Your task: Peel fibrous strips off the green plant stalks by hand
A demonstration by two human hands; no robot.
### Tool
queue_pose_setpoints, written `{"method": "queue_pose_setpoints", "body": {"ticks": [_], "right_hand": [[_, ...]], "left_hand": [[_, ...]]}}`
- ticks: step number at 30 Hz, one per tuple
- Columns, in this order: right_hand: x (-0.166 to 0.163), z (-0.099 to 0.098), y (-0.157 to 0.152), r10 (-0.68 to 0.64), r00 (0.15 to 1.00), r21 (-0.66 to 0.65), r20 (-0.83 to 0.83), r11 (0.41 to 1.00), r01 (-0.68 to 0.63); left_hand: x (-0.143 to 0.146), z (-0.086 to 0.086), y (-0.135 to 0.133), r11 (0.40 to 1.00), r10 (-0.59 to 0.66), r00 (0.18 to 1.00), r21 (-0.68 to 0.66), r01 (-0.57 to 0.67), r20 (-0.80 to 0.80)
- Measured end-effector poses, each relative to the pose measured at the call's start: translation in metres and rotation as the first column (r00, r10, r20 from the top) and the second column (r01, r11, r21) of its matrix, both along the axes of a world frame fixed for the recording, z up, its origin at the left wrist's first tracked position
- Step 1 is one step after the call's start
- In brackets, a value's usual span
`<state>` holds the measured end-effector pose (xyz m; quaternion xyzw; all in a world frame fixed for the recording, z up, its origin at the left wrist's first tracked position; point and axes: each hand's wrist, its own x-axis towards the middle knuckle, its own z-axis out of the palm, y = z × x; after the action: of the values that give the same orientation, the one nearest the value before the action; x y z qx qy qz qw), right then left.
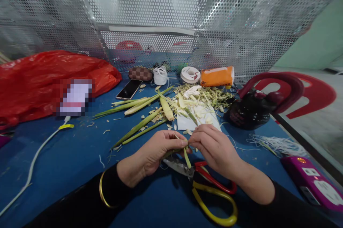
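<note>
Between the thumb and fingers of my left hand (154,151) is a narrow pale-green leaf strip (187,158), its lower end hanging down. My right hand (218,149) meets it at the fingertips, fingers curled together; whatever they pinch is hidden. Just below both hands lie scissors (191,174) with one red and one yellow handle, blades toward the left. Beyond the hands, a white paper sheet (183,122) carries leaf scraps. Long green leafy stalks (142,106) and a thick pale shoot (166,109) lie to its left.
Trimmings (217,96) are heaped behind the paper. A black pot-like object (248,115) with a maroon handle and a purple power strip (313,181) stand right. White string (281,145) lies between them. Left are a red plastic bag (40,78), a phone (130,89) and a white cable (34,160).
</note>
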<state>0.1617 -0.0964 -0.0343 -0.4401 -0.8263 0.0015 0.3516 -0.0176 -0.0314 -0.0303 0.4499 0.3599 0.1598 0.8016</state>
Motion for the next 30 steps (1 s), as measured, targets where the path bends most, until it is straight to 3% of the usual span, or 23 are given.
{"method": "queue_pose_setpoints", "body": {"ticks": [8, 13, 16, 20, 22, 24, 28, 30], "right_hand": [[-0.0038, 0.0047, -0.0048, -0.137, 0.951, -0.394, -0.278, 0.919, 0.017], [-0.0053, 0.0037, -0.0027, -0.305, 0.878, -0.653, -0.370, 0.757, -0.013], [-0.0059, 0.0026, -0.0013, -0.353, 0.841, -0.732, -0.410, 0.677, -0.073], [-0.0071, 0.0014, -0.0004, -0.414, 0.758, -0.752, -0.504, 0.642, -0.149], [-0.0071, 0.0000, -0.0004, -0.410, 0.728, -0.735, -0.550, 0.652, -0.189], [-0.0061, -0.0016, -0.0006, -0.362, 0.741, -0.682, -0.566, 0.710, -0.175], [-0.0011, -0.0023, -0.0016, -0.137, 0.909, -0.405, -0.393, 0.913, -0.038], [0.0014, -0.0015, -0.0018, -0.035, 0.976, -0.237, -0.217, 0.971, -0.018]], "left_hand": [[-0.0002, 0.0047, -0.0015, 0.967, -0.005, 0.997, 0.252, 0.025, -0.079], [0.0026, 0.0045, -0.0047, 0.880, 0.040, 0.976, 0.470, 0.067, -0.213], [0.0043, 0.0028, -0.0060, 0.892, 0.031, 0.975, 0.447, 0.072, -0.220], [0.0059, 0.0017, -0.0065, 0.929, 0.025, 0.983, 0.366, 0.045, -0.184], [0.0058, 0.0011, -0.0060, 0.946, 0.027, 0.985, 0.323, 0.031, -0.172], [0.0052, 0.0001, -0.0051, 0.962, 0.033, 0.990, 0.272, 0.005, -0.138], [0.0038, -0.0013, -0.0027, 0.987, 0.090, 0.993, 0.143, -0.079, -0.072], [0.0034, -0.0007, -0.0020, 0.993, 0.095, 0.994, 0.078, -0.091, -0.047]]}}
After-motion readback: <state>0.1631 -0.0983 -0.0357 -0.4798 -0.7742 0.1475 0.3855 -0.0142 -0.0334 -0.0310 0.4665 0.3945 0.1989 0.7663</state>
